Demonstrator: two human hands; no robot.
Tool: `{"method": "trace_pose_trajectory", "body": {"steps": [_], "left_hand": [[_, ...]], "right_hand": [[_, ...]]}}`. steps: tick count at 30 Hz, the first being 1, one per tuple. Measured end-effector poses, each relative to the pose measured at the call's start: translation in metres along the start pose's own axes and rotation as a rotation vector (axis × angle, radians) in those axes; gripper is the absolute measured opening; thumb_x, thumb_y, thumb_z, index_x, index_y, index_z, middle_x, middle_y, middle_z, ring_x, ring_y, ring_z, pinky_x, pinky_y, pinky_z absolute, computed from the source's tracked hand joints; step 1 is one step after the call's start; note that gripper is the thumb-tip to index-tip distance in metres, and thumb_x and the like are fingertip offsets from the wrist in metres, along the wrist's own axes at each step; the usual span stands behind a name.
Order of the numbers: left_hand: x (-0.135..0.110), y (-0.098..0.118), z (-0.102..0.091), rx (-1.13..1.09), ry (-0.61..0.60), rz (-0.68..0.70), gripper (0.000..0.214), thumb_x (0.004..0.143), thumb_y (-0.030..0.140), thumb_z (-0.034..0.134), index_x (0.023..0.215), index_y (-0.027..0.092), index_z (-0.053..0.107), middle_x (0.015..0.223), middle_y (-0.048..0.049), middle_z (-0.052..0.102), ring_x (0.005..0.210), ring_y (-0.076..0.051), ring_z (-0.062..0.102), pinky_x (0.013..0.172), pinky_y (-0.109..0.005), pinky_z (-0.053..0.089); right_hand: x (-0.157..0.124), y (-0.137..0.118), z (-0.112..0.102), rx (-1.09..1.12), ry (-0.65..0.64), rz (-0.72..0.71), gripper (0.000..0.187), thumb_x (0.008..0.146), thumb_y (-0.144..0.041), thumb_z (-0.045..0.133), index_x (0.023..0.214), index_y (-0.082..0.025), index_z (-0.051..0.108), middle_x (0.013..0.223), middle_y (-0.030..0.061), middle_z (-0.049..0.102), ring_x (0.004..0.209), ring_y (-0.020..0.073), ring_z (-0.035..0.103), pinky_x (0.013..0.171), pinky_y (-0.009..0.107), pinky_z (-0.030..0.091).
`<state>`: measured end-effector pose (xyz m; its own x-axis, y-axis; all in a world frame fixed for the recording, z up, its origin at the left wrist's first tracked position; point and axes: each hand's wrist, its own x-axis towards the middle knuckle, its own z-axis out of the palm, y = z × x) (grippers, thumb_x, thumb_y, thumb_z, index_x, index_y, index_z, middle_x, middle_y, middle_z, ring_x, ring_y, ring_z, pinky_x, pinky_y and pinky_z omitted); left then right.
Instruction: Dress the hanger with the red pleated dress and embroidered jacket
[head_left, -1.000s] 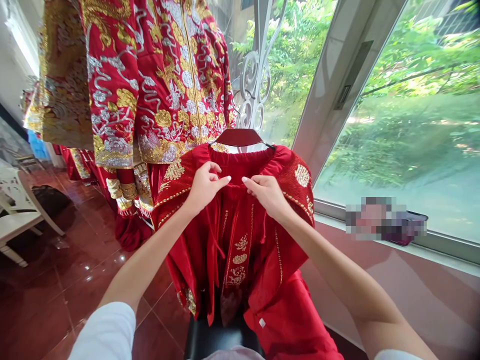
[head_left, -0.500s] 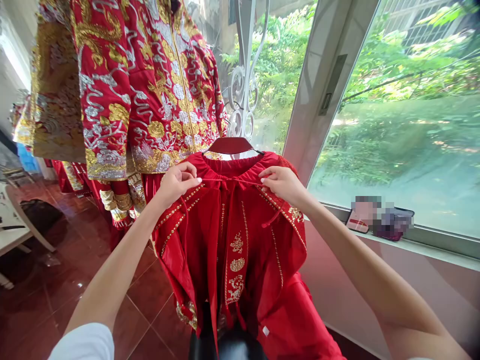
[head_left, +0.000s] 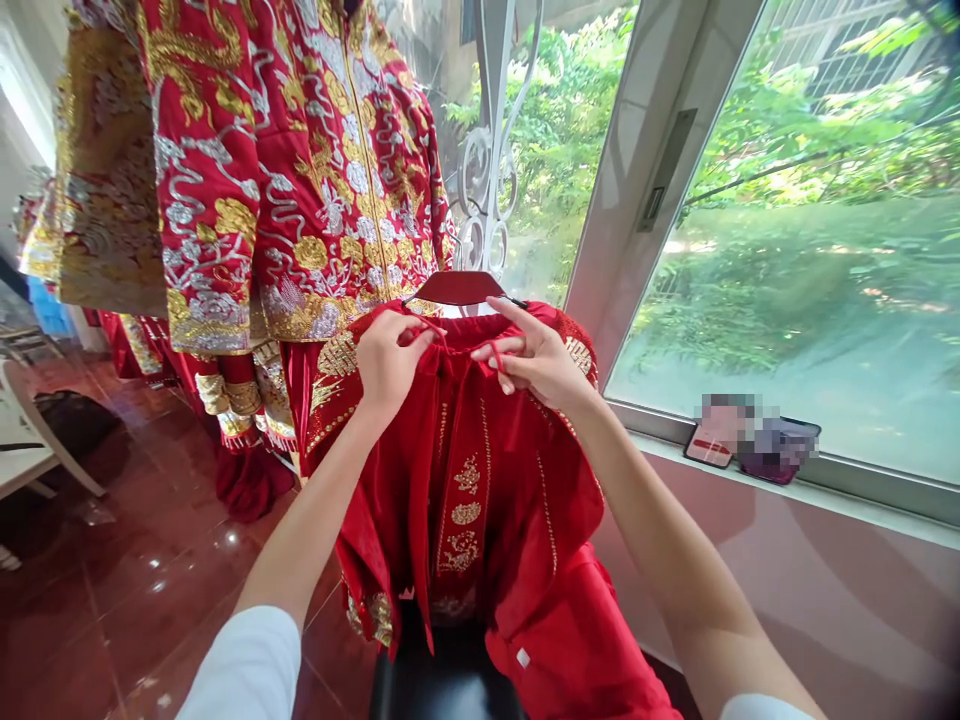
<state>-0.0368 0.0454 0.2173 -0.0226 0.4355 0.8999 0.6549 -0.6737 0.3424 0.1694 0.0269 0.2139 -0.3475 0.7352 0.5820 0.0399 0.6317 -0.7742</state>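
A red garment (head_left: 517, 480) with gold embroidery hangs in front of me on a dark red hanger (head_left: 459, 288). At its gathered top, my left hand (head_left: 386, 365) is closed, thumb and fingers pinching a thin red cord (head_left: 427, 327). My right hand (head_left: 536, 358) has another length of that cord across its bent fingers. Its index finger points up toward the hanger's bar, and its other fingers curl around the cord. A small gap separates the two hands over the middle of the neckline. Beneath them hangs a front panel (head_left: 463, 515) with gold motifs.
A red jacket (head_left: 300, 200) with gold and silver embroidery hangs at left, beside white scrolled ironwork (head_left: 484, 160). Two phone-like objects lie on the window sill (head_left: 862, 500). A black seat (head_left: 442, 680) stands below the garment. A white chair (head_left: 37, 440) is far left.
Both hands have come closer together at the middle of the neckline. The cord stretched between them has slackened, and my right index finger now extends upward.
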Motion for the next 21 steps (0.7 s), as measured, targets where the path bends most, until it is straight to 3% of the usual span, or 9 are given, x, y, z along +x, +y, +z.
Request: {"method": "trace_pose_trajectory", "body": {"steps": [3, 7, 10, 16, 21], "left_hand": [[0.001, 0.000, 0.005, -0.341, -0.233, -0.098, 0.028, 0.074, 0.042, 0.071, 0.073, 0.015, 0.071, 0.065, -0.0022, 0.065, 0.052, -0.010, 0.046, 0.050, -0.024, 0.035], [-0.001, 0.003, 0.007, -0.441, -0.395, -0.152, 0.026, 0.068, 0.041, 0.075, 0.070, 0.015, 0.071, 0.065, -0.0029, 0.068, 0.057, -0.012, 0.054, 0.057, -0.026, 0.041], [-0.002, 0.002, 0.009, -0.404, -0.418, -0.155, 0.019, 0.070, 0.034, 0.072, 0.068, 0.015, 0.071, 0.067, -0.0032, 0.069, 0.061, -0.014, 0.057, 0.062, -0.027, 0.043], [-0.009, -0.004, 0.012, -0.388, -0.384, -0.079, 0.010, 0.072, 0.023, 0.063, 0.068, 0.016, 0.066, 0.073, -0.0022, 0.068, 0.069, -0.014, 0.058, 0.068, -0.026, 0.043], [-0.015, 0.000, 0.013, -0.266, -0.336, -0.052, 0.007, 0.073, 0.021, 0.057, 0.068, 0.017, 0.058, 0.068, 0.0028, 0.057, 0.059, -0.010, 0.045, 0.059, -0.024, 0.036]], "right_hand": [[0.007, 0.005, 0.013, -0.171, 0.193, -0.083, 0.072, 0.083, -0.024, 0.053, 0.150, -0.022, 0.025, 0.105, 0.0067, 0.071, 0.053, 0.0103, 0.061, 0.055, 0.028, 0.056], [0.012, 0.014, 0.028, -0.508, 0.192, -0.189, 0.062, 0.087, -0.017, 0.044, 0.147, -0.024, 0.034, 0.115, 0.0050, 0.069, 0.089, 0.0166, 0.069, 0.080, 0.030, 0.057], [0.012, 0.021, 0.035, -0.664, 0.148, -0.230, 0.060, 0.087, -0.013, 0.039, 0.146, -0.025, 0.037, 0.122, 0.0028, 0.066, 0.104, 0.0185, 0.066, 0.088, 0.031, 0.054], [0.010, 0.023, 0.036, -0.758, 0.149, -0.230, 0.052, 0.093, -0.023, 0.036, 0.145, -0.023, 0.039, 0.113, 0.0045, 0.070, 0.089, 0.0182, 0.068, 0.084, 0.030, 0.054], [0.011, 0.025, 0.036, -0.759, 0.176, -0.218, 0.051, 0.094, -0.025, 0.035, 0.145, -0.028, 0.036, 0.109, 0.0018, 0.071, 0.088, 0.0177, 0.066, 0.085, 0.031, 0.052]]}}
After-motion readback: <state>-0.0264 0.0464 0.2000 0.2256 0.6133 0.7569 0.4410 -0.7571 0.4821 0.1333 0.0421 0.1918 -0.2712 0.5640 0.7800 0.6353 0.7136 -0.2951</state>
